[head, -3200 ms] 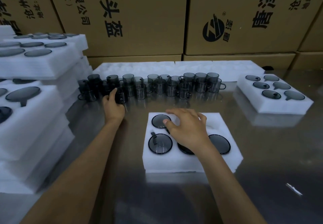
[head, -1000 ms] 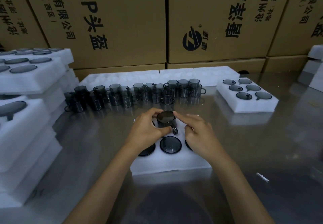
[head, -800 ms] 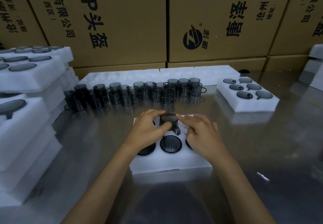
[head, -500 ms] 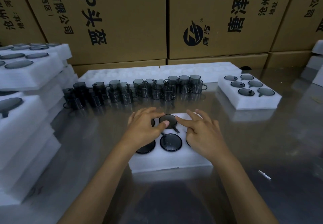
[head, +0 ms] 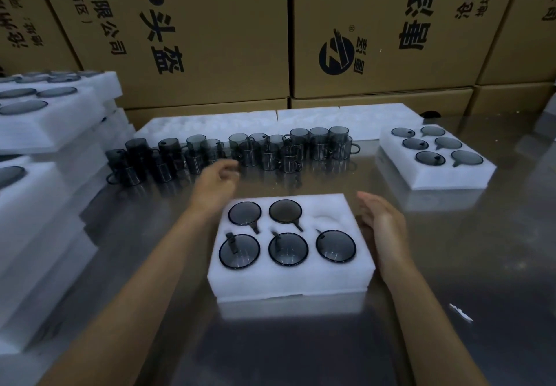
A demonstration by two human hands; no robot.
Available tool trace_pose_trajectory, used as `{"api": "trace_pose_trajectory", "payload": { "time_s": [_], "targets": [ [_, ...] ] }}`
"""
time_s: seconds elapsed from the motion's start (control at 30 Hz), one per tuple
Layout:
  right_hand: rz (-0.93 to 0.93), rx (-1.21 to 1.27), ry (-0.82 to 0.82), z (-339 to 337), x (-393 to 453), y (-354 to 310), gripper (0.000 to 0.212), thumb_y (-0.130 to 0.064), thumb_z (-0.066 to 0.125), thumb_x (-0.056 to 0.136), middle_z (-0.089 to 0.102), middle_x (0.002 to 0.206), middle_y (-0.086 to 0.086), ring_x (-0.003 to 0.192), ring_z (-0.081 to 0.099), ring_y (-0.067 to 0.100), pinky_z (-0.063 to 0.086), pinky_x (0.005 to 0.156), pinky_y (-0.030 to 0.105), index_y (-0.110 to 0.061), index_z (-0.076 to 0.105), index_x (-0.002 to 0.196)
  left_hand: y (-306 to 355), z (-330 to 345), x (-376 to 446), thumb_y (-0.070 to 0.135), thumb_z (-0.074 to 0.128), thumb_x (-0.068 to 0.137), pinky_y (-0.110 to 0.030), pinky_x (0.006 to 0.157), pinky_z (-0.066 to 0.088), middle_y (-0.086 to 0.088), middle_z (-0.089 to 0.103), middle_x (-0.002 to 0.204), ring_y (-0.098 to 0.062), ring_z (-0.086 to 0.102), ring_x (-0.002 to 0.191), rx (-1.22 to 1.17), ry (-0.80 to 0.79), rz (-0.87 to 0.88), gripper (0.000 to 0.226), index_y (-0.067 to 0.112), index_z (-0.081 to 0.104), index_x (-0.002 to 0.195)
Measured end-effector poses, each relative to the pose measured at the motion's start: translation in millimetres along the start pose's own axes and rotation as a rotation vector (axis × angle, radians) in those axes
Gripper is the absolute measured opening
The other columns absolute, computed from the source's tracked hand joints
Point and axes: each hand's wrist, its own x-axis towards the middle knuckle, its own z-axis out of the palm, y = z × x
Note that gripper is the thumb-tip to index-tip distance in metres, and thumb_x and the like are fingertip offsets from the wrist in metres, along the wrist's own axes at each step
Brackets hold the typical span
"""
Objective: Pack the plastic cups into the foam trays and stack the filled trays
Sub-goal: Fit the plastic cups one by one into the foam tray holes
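A white foam tray lies in front of me on the steel table. Several smoky grey plastic cups sit in its pockets, among them the one at the back middle; the back right pocket holds nothing. My left hand is stretched out beyond the tray's back left corner, fingers loosely apart and empty, close to a row of loose grey cups. My right hand rests open, edge-on, against the tray's right side.
A filled foam tray sits at the back right. Stacks of filled trays rise along the left. Flat foam sheets lie behind the cup row, before a wall of cardboard boxes. A small white scrap lies at the right.
Both hands pressed a cup into the back middle pocket and let go. My left hand has moved forward toward the cup row; my right hand has shifted to the tray's right side.
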Motion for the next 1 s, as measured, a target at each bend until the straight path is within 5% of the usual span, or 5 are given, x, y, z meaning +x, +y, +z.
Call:
{"api": "trace_pose_trajectory", "payload": {
  "time_s": [0.13,0.27,0.63,0.73,1.0],
  "targets": [
    [-0.113,-0.142,0.064,5,10,10,0.020,-0.019,0.053,0.100,0.071,0.105,-0.007,0.104,0.065,0.015,0.051,0.089,0.026,-0.024,0.072,0.102,-24,-11,55,0.013,0.051,0.094,-0.048,0.111,0.037,-0.024,0.041,0.140,-0.042,0.041,0.130,0.288,0.091,-0.145,0.063,0.024,0.032,0.153],
    [-0.137,-0.160,0.045,5,13,15,0.020,-0.023,0.053,0.099,0.071,0.099,-0.017,0.100,0.064,0.003,0.048,0.090,0.024,-0.030,0.071,0.095,-39,-3,80,0.013,0.054,0.093,-0.041,0.112,0.035,-0.025,0.036,0.141,-0.042,0.039,0.131,0.341,0.119,-0.143,0.053,0.022,0.046,0.145],
    [-0.071,-0.105,0.044,2,16,12,0.020,-0.024,0.052,0.098,0.071,0.102,-0.011,0.105,0.065,0.017,0.049,0.099,0.034,-0.027,0.072,0.098,-48,4,53,0.016,0.082,0.078,-0.030,0.072,0.045,-0.005,0.065,0.089,-0.028,0.062,0.086,0.152,0.296,0.072,0.025,0.014,0.059,0.085],
    [-0.105,-0.102,0.072,3,11,2,0.022,-0.018,0.053,0.098,0.072,0.098,-0.001,0.097,0.065,0.022,0.049,0.077,0.021,-0.028,0.070,0.092,-28,-9,33,0.013,0.085,0.076,-0.031,0.081,0.050,0.007,0.061,0.099,-0.014,0.059,0.089,0.026,0.308,0.223,0.043,0.024,0.054,0.104],
    [-0.628,-0.466,-0.076,34,-49,-42,0.024,-0.018,0.061,0.095,0.064,0.105,-0.017,0.106,0.058,0.006,0.044,0.091,0.017,-0.023,0.067,0.117,37,2,-56,0.007,0.081,0.077,-0.013,0.103,0.039,0.016,0.048,0.127,0.008,0.048,0.117,-0.013,0.270,0.564,0.069,0.030,0.051,0.134]
  ]
}}
